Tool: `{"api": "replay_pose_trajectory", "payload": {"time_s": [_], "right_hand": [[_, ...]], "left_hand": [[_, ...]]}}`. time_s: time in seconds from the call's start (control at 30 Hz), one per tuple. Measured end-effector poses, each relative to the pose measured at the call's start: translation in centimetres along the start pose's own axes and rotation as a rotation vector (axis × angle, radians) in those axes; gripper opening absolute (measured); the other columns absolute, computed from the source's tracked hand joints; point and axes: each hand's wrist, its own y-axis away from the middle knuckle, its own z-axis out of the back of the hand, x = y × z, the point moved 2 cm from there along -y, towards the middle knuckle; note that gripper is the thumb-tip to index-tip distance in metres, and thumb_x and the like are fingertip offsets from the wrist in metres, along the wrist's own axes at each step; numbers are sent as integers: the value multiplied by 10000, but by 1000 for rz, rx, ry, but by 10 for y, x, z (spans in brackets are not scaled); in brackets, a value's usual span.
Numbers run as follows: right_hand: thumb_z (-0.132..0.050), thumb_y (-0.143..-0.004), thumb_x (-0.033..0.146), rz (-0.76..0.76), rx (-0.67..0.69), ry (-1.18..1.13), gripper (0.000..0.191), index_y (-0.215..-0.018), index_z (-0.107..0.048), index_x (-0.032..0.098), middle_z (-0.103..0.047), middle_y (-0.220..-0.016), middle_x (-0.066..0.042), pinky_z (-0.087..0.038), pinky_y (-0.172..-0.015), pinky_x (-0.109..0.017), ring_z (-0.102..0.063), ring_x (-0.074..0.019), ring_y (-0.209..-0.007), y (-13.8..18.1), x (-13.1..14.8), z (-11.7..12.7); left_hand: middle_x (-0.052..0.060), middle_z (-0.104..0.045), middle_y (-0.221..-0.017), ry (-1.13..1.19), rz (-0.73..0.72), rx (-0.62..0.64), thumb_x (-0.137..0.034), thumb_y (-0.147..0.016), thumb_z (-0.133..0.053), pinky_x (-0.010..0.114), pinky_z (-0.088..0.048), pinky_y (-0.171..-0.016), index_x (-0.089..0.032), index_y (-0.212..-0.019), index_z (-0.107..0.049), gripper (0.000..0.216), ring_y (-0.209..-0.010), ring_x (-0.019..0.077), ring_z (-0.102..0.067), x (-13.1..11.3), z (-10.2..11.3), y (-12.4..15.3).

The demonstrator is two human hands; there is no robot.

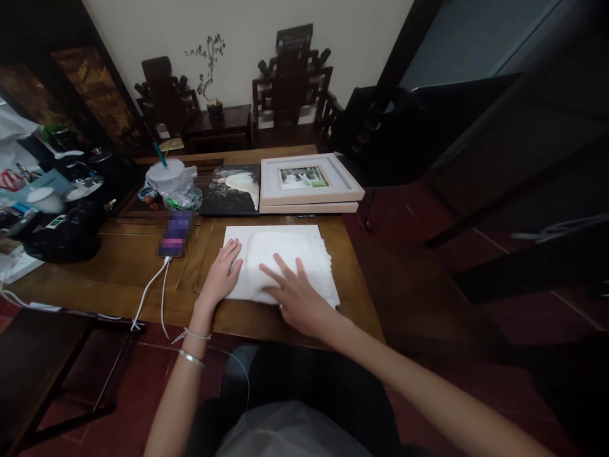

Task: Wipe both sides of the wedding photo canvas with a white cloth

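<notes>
Person at a wooden table [118, 273], both hands over a stacked white pair near the front right edge: a thin white sheet [316, 270] with a ragged right side, lying over a flat white rectangular board [238, 231]. Board shows along the left and top; sheet covers most of the rest.

Left hand [223, 271] lies on the board's left margin, fingers extended and fairly close together, gripping nothing. 2 bracelets [191, 358] on that forearm. Right hand [302, 301] is over the sheet's lower middle, fingers spread wide, nothing gripped; motion blur, so can't tell whether the fingertips press on it.

Behind the board: 2 stacked pale picture frames [271, 181], the top 1 holding a photo [304, 178]. Just left of them, a dark album [223, 197] with a white shape on its cover. Further left, a lidded cup [164, 170] in a clear plastic bag [190, 197], green straw [159, 154] sticking up at a tilt. Phone [176, 236], screen pixelated, lies left of the board, white cable [163, 292] at its near end.
</notes>
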Motion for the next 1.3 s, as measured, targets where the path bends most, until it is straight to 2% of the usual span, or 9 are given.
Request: {"api": "replay_pose_trajectory", "payload": {"time_s": [0.1, 0.2, 0.3, 0.4, 0.57, 0.8, 0.97, 1.1, 1.3], "right_hand": [[-445, -621, -33, 116, 20, -65, 521, -1062, -653, 153, -319, -1508, -100, -104, -1060, -719, -105, -399, -1405, 28, 12, 2], [-415, -588, -35, 156, 11, -165, 556, -1051, -644, 170, -386, -1476, -78, -116, -1111, -641, -153, -308, -1417, 33, -2, 6], [-398, -611, -27, 78, -38, -219, 578, -1108, -617, 172, -453, -1426, -102, -150, -1137, -563, -230, -247, -1403, 12, -31, 10], [-403, -669, -4, -57, -63, -186, 565, -1186, -580, 141, -470, -1402, -142, -144, -1132, -562, -230, -271, -1401, -23, -56, 12], [-399, -720, 7, -163, -63, -38, 579, -1259, -543, 162, -348, -1491, -122, -120, -1073, -673, -144, -362, -1408, -60, -55, 7], [-461, -685, 12, 63, 21, -28, 524, -1152, -637, 171, -298, -1517, -112, -73, -1055, -716, -85, -418, -1402, -2, 7, -3], [-450, -587, 6, 184, 55, -161, 537, -1043, -668, 186, -359, -1492, -49, -93, -1129, -608, -129, -293, -1424, 27, 3, 7], [-433, -610, 18, 105, -42, -206, 545, -1085, -643, 183, -450, -1433, -79, -158, -1149, -514, -245, -224, -1400, 4, -36, 11], [-418, -789, 103, -181, -111, -66, 473, -1234, -572, 152, -390, -1468, -125, -143, -1105, -607, -210, -319, -1401, -59, -60, 7]], "left_hand": [[109, -399, -1470, -15, -10, 13, -257, -930, -374, 465, -223, -1161, -171, -1354, -456, 440, -1405, 210, -290, -1, 0, 0], [113, -390, -1475, -24, -12, 26, -233, -927, -360, 459, -223, -1162, -156, -1358, -449, 447, -1410, 206, -278, -2, 0, 0], [118, -392, -1473, -19, -1, 19, -262, -928, -377, 452, -221, -1164, -150, -1356, -452, 448, -1409, 208, -282, -1, 0, 0], [110, -405, -1466, -2, -3, 10, -284, -929, -395, 451, -221, -1163, -169, -1353, -458, 444, -1404, 208, -294, 0, -1, 0], [111, -418, -1458, 19, -3, 1, -294, -925, -406, 454, -229, -1160, -174, -1344, -471, 441, -1400, 214, -302, 1, 0, -1], [111, -392, -1474, 6, -11, 32, -236, -921, -372, 458, -211, -1166, -171, -1365, -443, 454, -1409, 209, -279, 1, 1, 0], [111, -375, -1483, -14, -24, 53, -192, -907, -366, 447, -202, -1171, -155, -1376, -426, 474, -1415, 200, -264, 2, 0, 1], [118, -405, -1464, -12, -11, 15, -247, -920, -386, 458, -230, -1161, -159, -1355, -454, 449, -1398, 212, -306, 2, -1, 0], [111, -422, -1455, 5, 5, -3, -298, -929, -403, 439, -235, -1162, -170, -1343, -474, 439, -1389, 209, -326, 0, 0, 0]]}}
